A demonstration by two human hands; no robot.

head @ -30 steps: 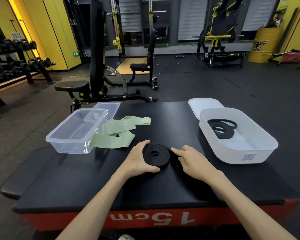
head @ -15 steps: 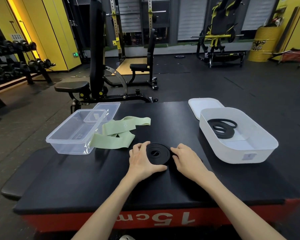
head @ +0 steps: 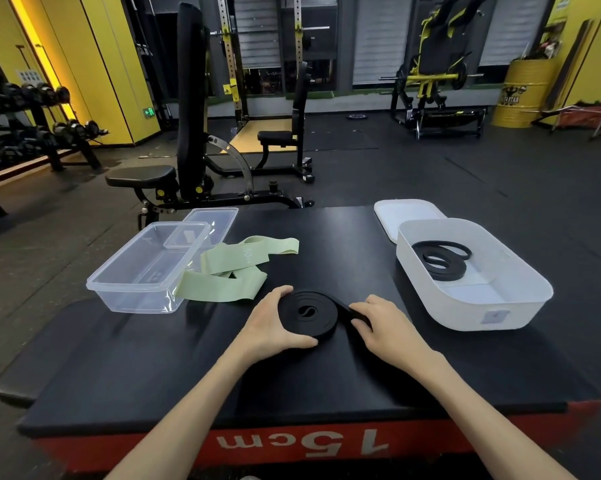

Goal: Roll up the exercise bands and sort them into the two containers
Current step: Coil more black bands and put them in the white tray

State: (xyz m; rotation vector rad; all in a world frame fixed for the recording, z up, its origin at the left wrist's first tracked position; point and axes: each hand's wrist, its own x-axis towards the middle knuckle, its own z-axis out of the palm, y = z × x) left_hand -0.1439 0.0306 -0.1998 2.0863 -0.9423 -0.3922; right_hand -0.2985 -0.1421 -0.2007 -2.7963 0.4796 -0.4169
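Note:
A black exercise band (head: 307,313) lies coiled flat on the black platform (head: 292,382). My left hand (head: 269,327) curls round the coil's left and near side. My right hand (head: 384,325) pinches the band's loose tail just right of the coil. Unrolled light green bands (head: 229,275) lie to the left, touching the clear plastic container (head: 132,289), which holds nothing. The white container (head: 521,306) on the right holds another coiled black band (head: 441,259).
A clear lid (head: 216,220) lies behind the clear container, a white lid (head: 406,213) behind the white one. A weight bench (head: 188,161) stands past the platform's far edge, a dumbbell rack (head: 22,133) at far left. The platform's red front edge reads 15cm.
The coil has grown wider as more of the tail was wound on. My left hand has turned round the coil, and my right hand has shifted slightly right along the tail.

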